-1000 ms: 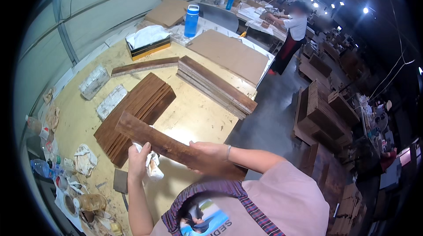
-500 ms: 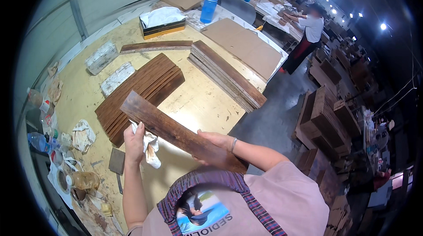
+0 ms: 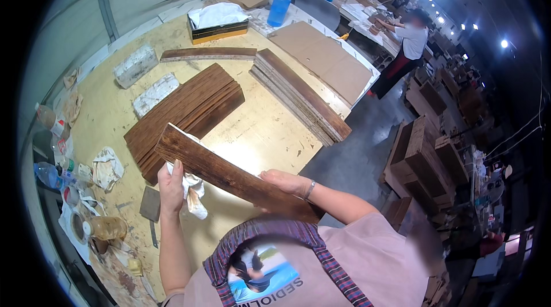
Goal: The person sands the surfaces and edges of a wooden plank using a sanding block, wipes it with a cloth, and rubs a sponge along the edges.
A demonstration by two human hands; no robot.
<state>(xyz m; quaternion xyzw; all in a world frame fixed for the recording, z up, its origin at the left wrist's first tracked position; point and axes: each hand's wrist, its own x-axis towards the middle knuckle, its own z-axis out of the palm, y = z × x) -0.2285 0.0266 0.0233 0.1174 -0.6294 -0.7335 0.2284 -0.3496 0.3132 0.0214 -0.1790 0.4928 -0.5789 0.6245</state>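
Dark wooden board (image 3: 229,179) is held above the near part of the surface (image 3: 252,132); its long axis slants from an upper-left end, beside the near end of the stack of brown boards (image 3: 183,115), down to a right end close to the person's torso, toward the surface's right edge. Left hand (image 3: 170,185) is nearer the upper-left end, on the board's near side: thumb up at the near long edge, fingers closed around a white cloth (image 3: 195,197) that hangs below the board. Board lies just beyond and to the right of these fingers; their tips are hidden, so contact under the board cannot be told. Right hand (image 3: 286,183) is nearer the torso end and grips from the far long edge, thumb on top, remaining fingers mostly out of sight beneath. Board therefore lies between the two hands, crossing obliquely, broad face up. Whether its left end touches the stack: cannot tell.
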